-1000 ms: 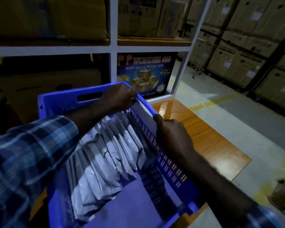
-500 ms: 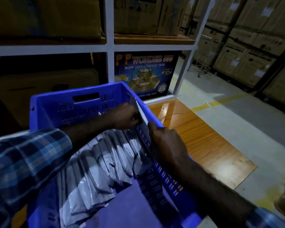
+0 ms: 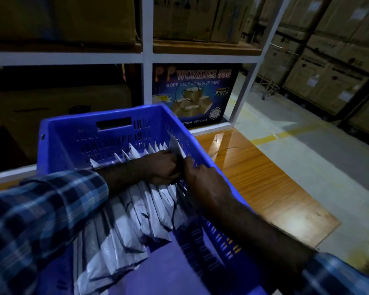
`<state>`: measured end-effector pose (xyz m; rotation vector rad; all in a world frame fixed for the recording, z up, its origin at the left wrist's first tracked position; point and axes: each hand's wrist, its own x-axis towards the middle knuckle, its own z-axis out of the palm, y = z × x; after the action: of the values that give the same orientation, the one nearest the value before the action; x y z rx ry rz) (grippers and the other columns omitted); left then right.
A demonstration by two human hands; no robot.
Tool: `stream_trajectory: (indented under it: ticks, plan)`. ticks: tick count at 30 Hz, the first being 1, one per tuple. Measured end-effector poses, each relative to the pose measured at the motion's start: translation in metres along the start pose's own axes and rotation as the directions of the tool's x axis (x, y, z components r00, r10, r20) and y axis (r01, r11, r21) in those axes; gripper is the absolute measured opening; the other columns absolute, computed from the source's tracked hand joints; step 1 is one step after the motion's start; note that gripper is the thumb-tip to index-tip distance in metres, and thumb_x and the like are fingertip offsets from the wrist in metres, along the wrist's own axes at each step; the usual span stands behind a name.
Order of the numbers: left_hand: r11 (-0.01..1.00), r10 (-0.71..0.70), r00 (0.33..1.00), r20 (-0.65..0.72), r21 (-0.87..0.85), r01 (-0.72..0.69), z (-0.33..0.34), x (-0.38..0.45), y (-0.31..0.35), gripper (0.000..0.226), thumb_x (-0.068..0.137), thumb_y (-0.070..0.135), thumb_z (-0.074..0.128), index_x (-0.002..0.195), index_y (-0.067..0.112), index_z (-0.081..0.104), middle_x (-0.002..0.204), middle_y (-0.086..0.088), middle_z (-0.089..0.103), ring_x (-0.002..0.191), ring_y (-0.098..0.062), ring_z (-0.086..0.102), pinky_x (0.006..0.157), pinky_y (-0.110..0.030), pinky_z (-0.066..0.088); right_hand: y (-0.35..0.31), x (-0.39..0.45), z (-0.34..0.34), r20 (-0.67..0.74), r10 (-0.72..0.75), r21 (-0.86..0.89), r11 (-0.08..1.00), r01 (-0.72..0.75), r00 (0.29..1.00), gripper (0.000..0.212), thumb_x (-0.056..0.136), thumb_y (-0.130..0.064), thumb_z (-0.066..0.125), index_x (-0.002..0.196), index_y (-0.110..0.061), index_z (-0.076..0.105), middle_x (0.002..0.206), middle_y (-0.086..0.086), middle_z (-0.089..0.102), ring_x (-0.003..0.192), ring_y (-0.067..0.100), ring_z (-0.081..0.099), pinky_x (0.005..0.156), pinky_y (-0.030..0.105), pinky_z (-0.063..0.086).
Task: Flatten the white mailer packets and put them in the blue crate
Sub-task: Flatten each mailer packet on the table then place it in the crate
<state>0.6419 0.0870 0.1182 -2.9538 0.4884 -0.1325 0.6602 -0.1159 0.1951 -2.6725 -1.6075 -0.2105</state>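
Mid-frame, right hand (image 3: 202,179) and left hand (image 3: 161,167) pinch one white mailer packet (image 3: 176,145) upright against the blue crate (image 3: 77,133) right wall. Row of packets (image 3: 136,205) stands just left, under the left forearm. Behind: tape carton (image 3: 192,92) on white shelving (image 3: 147,58); wooden board (image 3: 264,182) right.

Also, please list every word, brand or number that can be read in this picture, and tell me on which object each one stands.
"WONDER 555": on the tape carton in the lower shelf bay.
"BOPP SELF ADHESIVE TAPE": same carton, below the brand.
"...STRIAL USE ONLY": carton's bottom edge, its start hidden by the blue crate.
"LG": logo on a cardboard box at right.
White labels on the stacked boxes: too small to read.
White mailer packets: no readable print.
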Motion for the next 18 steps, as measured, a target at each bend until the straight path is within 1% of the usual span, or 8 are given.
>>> stream_trajectory:
  ticks: [2, 3, 5, 8, 10, 12, 14, 18]
  plan:
    - [0.998, 0.055, 0.995, 0.082, -0.015, -0.054, -0.003, 0.0, -0.006, 0.03, 0.09, 0.031, 0.045, 0.067, 0.017, 0.057, 0.071, -0.007, 0.062, 0.065, -0.028, 0.058, 0.07, -0.041, 0.05, -0.001, 0.004, -0.002, 0.03, -0.015, -0.03, 0.999, 0.016, 0.999, 0.035, 0.096, -0.007, 0.038, 0.131, -0.005, 0.037, 0.113, 0.017, 0.066, 0.1, 0.037, 0.067, 0.063, 0.036, 0.033]
    - [0.995, 0.098, 0.993, 0.065, -0.008, -0.098, -0.005, -0.001, -0.004, 0.033, 0.09, 0.032, 0.042, 0.067, 0.016, 0.058, 0.071, -0.007, 0.063, 0.066, -0.029, 0.059, 0.071, -0.043, 0.05, -0.004, 0.005, 0.0, 0.036, -0.016, -0.038, 0.999, 0.018, 0.999, 0.033, 0.097, -0.007, 0.038, 0.13, -0.004, 0.038, 0.114, 0.017, 0.066, 0.101, 0.037, 0.066, 0.063, 0.037, 0.036]
    - [0.99, 0.133, 0.986, 0.101, 0.022, -0.136, -0.013, 0.001, 0.001, 0.044, 0.088, 0.04, 0.031, 0.073, 0.013, 0.063, 0.08, -0.011, 0.067, 0.075, -0.032, 0.063, 0.079, -0.045, 0.049, -0.005, 0.009, 0.002, 0.066, 0.004, -0.017, 1.0, -0.003, 0.998, 0.031, 0.099, -0.008, 0.038, 0.129, -0.004, 0.04, 0.116, 0.016, 0.065, 0.104, 0.038, 0.066, 0.068, 0.041, 0.046]
    - [0.999, -0.029, 0.927, 0.375, -0.017, 0.038, -0.034, 0.003, 0.007, 0.063, 0.084, 0.052, 0.02, 0.095, 0.011, 0.067, 0.104, -0.012, 0.068, 0.099, -0.03, 0.061, 0.099, -0.041, 0.038, -0.007, 0.015, 0.012, 0.15, 0.025, -0.004, 1.0, -0.025, 0.988, 0.027, 0.102, -0.011, 0.036, 0.128, -0.004, 0.041, 0.119, 0.015, 0.064, 0.108, 0.039, 0.064, 0.08, 0.045, 0.051]
    - [0.984, -0.109, 0.886, 0.451, -0.079, 0.161, -0.038, 0.006, 0.009, 0.044, 0.091, 0.049, 0.033, 0.091, 0.019, 0.065, 0.103, -0.009, 0.07, 0.096, -0.026, 0.062, 0.098, -0.037, 0.041, -0.008, 0.019, 0.022, 0.207, 0.024, 0.032, 0.999, -0.031, 0.978, 0.026, 0.102, -0.011, 0.036, 0.127, -0.003, 0.041, 0.119, 0.017, 0.062, 0.11, 0.04, 0.063, 0.083, 0.046, 0.05]
    - [0.947, -0.125, 0.902, 0.414, -0.222, 0.234, -0.036, 0.007, 0.003, 0.028, 0.093, 0.043, 0.043, 0.077, 0.03, 0.061, 0.094, -0.002, 0.073, 0.085, -0.02, 0.064, 0.09, -0.035, 0.047, -0.009, 0.021, 0.032, 0.251, 0.005, 0.08, 0.996, -0.026, 0.968, 0.028, 0.101, -0.01, 0.037, 0.127, 0.0, 0.04, 0.117, 0.019, 0.063, 0.108, 0.04, 0.064, 0.083, 0.046, 0.05]
    - [0.894, -0.166, 0.898, 0.407, -0.323, 0.311, -0.037, 0.003, -0.004, 0.025, 0.093, 0.037, 0.051, 0.071, 0.032, 0.062, 0.09, 0.005, 0.074, 0.081, -0.013, 0.064, 0.087, -0.032, 0.049, -0.009, 0.022, 0.04, 0.242, -0.005, 0.091, 0.996, -0.018, 0.97, 0.036, 0.1, -0.01, 0.038, 0.133, 0.004, 0.036, 0.115, 0.021, 0.063, 0.105, 0.04, 0.065, 0.082, 0.045, 0.05]
    - [0.891, -0.209, 0.912, 0.353, -0.315, 0.326, -0.039, 0.002, -0.007, 0.026, 0.096, 0.038, 0.053, 0.09, 0.024, 0.075, 0.093, 0.008, 0.074, 0.085, -0.011, 0.064, 0.076, -0.018, 0.04, -0.009, 0.021, 0.052, 0.21, -0.023, 0.103, 0.995, 0.001, 0.977, 0.046, 0.099, -0.011, 0.042, 0.139, 0.008, 0.029, 0.111, 0.026, 0.063, 0.099, 0.04, 0.066, 0.076, 0.042, 0.048]
